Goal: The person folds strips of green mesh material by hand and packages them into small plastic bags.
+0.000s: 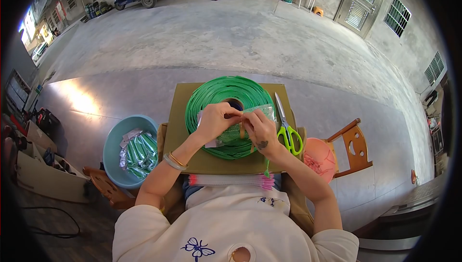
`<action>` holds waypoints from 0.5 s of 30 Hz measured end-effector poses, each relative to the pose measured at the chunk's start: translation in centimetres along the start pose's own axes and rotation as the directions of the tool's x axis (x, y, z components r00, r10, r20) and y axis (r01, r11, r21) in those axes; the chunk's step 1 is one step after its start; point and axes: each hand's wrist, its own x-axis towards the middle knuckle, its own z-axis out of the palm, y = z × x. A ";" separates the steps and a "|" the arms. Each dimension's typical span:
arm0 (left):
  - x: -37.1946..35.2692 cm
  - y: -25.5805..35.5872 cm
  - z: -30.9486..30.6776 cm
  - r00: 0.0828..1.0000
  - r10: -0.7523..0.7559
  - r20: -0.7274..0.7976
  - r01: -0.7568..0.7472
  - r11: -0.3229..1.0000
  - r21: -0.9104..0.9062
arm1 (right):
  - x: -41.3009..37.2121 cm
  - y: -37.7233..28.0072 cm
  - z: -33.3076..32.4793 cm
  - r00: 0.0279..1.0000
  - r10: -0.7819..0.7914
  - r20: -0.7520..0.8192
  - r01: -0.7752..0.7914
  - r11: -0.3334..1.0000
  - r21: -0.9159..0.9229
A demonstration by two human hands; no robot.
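Hands are meeting over the middle of a big green roll (211, 93) of flat tape, which is lying on a cardboard sheet (180, 137) across the person's lap. The left hand (215, 120) is coming in from the left with the forearm angled up and the wrist bent inward, its fingers closing in a pinch on the top edge of a clear bag (265, 111). The right hand (260, 130) is coming in from the right with its back turned up to the camera, fingers curling down and gripping the same bag near its middle. The bag is being held just above the roll, between the two hands, and something green is showing through it. Thin bangles (174, 161) are sitting on the left wrist. A short green strip (267, 168) is hanging below the right wrist.

Scissors (288, 127) with green handles are lying on the cardboard just beside the right hand. A blue basin (113, 142) holding green packets (139, 151) is standing well to the left, and a pink basin (317, 158) is resting by a wooden chair (353, 146) on the right.

The hands are covering most of the bag, so what is inside is hard to make out, and the fingertips themselves are hiding one another. The roll's hollow centre is largely hidden too.
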 end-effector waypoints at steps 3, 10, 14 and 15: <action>-0.2 0.3 0.1 0.999 0.017 -0.027 -0.016 0.999 0.037 | 0.0 0.0 -0.1 0.999 0.044 0.009 -0.045 0.998 0.034; -0.4 0.0 0.3 0.988 0.105 -0.113 -0.083 0.979 0.184 | 0.7 -0.6 -1.7 0.970 0.173 0.168 -0.170 0.985 -0.032; -0.1 -0.3 0.5 0.982 0.151 -0.110 -0.118 0.957 0.264 | 0.8 -0.8 -2.6 0.917 0.081 0.391 -0.087 0.996 -0.004; -0.2 -0.3 0.7 0.982 0.159 -0.096 -0.128 0.953 0.275 | 0.6 -0.6 -2.3 0.908 0.063 0.415 -0.065 0.998 -0.010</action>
